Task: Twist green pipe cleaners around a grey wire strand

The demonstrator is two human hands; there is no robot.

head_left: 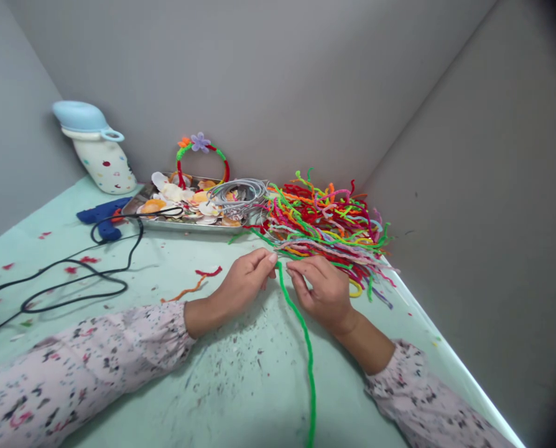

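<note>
On my feed, the left hand (246, 275) pinches one end of the green stem (310, 351), likely steadying it above the surface (240, 404). Beside it, the right hand (325, 291) curls, fingertips nearly meeting; whether it grips anything, I cannot tell.

Clock centred on the two hands: 1 o'clock's a no-go down low, the tangled pipe cleaner heap (324, 230) sits right past the right hand (324, 289). Around 11 you hit the shell tray (189, 228), wire coil (240, 193) over its end, and the grey wall (282, 81) shuts off everything behind. Black cord (125, 286) loops across 9, so go over it. Best lane's 7 o'clock, low over the speckled worktop (240, 392), between the left sleeve (119, 348) and the green strand (310, 351) running to 6.
</note>
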